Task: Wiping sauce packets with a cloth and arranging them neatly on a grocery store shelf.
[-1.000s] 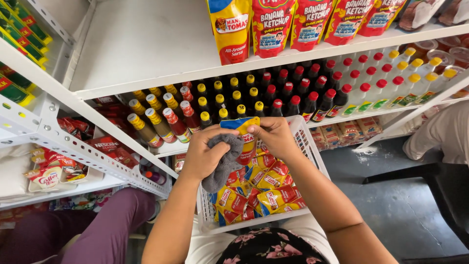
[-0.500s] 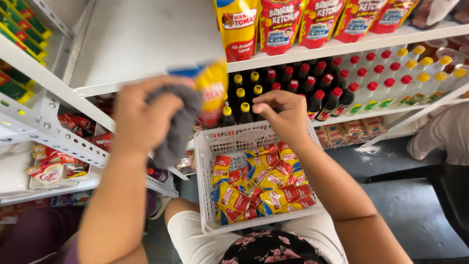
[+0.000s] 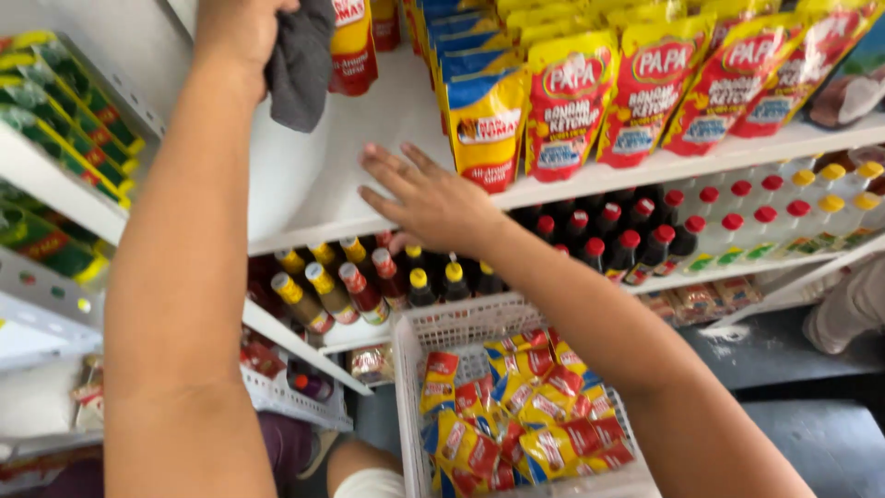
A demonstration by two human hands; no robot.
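White shelf (image 3: 313, 198) amid stocked racks

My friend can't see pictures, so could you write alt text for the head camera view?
A left hand lifts a grey cloth and a red-yellow pouch onto a white shelf, where the right hand rests flat. Below, a white basket holds more pouches.
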